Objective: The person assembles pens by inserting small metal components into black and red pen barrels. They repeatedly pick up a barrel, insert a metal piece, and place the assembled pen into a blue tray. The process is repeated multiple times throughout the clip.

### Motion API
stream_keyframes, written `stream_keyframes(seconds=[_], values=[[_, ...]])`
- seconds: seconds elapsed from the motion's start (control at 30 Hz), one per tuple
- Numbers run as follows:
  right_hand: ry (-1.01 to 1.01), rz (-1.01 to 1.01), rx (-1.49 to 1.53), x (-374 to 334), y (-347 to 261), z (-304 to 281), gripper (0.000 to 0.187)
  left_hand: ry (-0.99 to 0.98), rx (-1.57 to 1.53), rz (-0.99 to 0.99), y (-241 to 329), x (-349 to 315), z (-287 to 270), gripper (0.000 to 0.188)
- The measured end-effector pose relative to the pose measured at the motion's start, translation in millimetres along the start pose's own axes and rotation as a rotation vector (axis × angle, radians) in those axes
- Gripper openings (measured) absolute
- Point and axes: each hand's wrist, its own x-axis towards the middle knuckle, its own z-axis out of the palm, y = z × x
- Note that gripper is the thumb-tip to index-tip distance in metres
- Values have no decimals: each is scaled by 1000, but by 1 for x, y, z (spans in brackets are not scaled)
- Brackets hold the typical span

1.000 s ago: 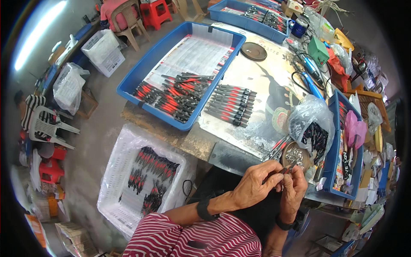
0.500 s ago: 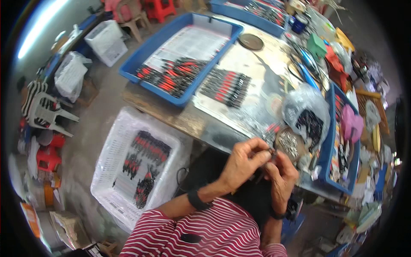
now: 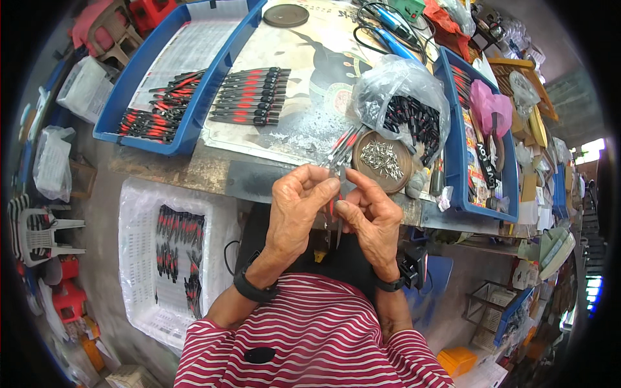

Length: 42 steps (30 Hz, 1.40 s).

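Note:
Both hands meet at the near edge of the workbench. My left hand (image 3: 292, 204) is closed, its thumb and index finger pinching the upper end of a slim red-and-grey pen-like tool (image 3: 332, 205). My right hand (image 3: 375, 223) is closed around the same piece from the other side, and a thin grey end points down below the fingers. Fingers cover much of it. Just beyond lie a few loose slender red-and-silver pieces (image 3: 343, 147). Beside them a round brown dish (image 3: 392, 185) holds many small silver metal parts (image 3: 381, 160). A clear plastic bag (image 3: 372, 84) spills short black parts (image 3: 414, 123).
A row of red-and-black pen-like tools (image 3: 249, 97) lies on the bench, left of centre. More fill a blue tray (image 3: 169, 147) at left and a white crate (image 3: 136, 258) below. Another blue tray (image 3: 458, 168) stands at right. Corded blue tools (image 3: 394, 42) lie farther back.
The view has turned, so the bench and trays appear farther left and straighter. My hands stay together, still holding the small piece, whose red part and thin end now show.

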Motion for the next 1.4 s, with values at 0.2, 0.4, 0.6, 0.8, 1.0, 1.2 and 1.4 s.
stream_keyframes(seconds=[0.2, 0.4, 0.6, 0.8, 1.0, 1.2, 1.4], values=[[-22, 32, -12, 3, 6, -1, 48, 20, 9, -14, -10, 5, -3, 19], [-50, 30, -33, 6, 11, -2, 49, 38, 24, -41, -13, 7, -7, 20], [-48, 45, -26, 7, 15, -3, 49, 34, 18, -38, -16, 9, -8, 18], [-23, 38, -45, 8, 18, -3, 48, 47, 38, -35, -19, 11, -5, 15], [5, 36, -23, 6, 20, -5, 48, 36, 56, -32, -23, 13, -2, 14], [0, 53, -47, 3, 24, -6, 49, 28, 80, -43, -23, 12, -2, 13], [37, -11, -157, -1, 25, -2, 48, -7, 23, -41, -26, 15, -5, 14]])
